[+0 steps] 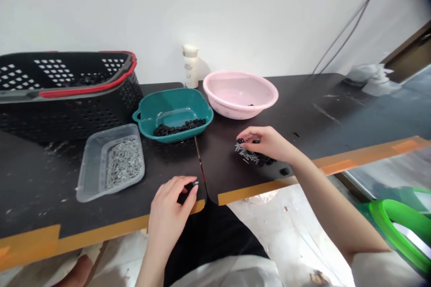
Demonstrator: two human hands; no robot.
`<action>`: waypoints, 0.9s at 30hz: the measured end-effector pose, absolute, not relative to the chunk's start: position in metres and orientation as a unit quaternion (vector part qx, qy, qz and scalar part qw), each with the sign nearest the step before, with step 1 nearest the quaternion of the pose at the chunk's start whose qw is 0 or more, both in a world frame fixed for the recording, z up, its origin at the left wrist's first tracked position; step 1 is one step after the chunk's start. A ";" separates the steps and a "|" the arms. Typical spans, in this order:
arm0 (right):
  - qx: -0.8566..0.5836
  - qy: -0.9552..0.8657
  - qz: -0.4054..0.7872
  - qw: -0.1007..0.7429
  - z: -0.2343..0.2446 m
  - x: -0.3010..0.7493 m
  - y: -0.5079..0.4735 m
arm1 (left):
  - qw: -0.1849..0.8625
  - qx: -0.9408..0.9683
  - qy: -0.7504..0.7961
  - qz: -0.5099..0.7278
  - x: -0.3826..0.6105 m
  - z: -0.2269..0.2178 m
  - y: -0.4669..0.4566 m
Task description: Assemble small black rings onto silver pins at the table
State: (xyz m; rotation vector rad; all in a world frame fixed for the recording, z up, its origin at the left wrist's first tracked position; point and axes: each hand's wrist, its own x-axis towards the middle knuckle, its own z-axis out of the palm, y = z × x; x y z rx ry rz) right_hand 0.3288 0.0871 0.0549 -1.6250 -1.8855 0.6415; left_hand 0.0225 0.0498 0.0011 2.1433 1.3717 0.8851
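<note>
- My left hand, grip clenched: thumb and fingers pinch a small black piece with a silvery tip, over the table near its orange-taped front edge.
- My right hand, grip pinched almost shut: fingertips come down at a loose pile of black pieces and thin silvery pins. Whether they hold a piece, I cannot tell.
- The pile lies directly on the table, right of my left hand.
- A teal plastic bowl, a heap of black pieces inside, sits ahead, between my hands.
- A pink plastic basin stands just beside it.
- A clear plastic tray of silvery pins lies to my left.
- Beyond it, a black basket with red handles; a white bottle stands by the wall.
</note>
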 end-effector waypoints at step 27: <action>-0.410 -0.540 0.578 0.454 0.006 0.204 0.050 | 0.238 0.722 0.439 0.478 0.017 0.020 0.029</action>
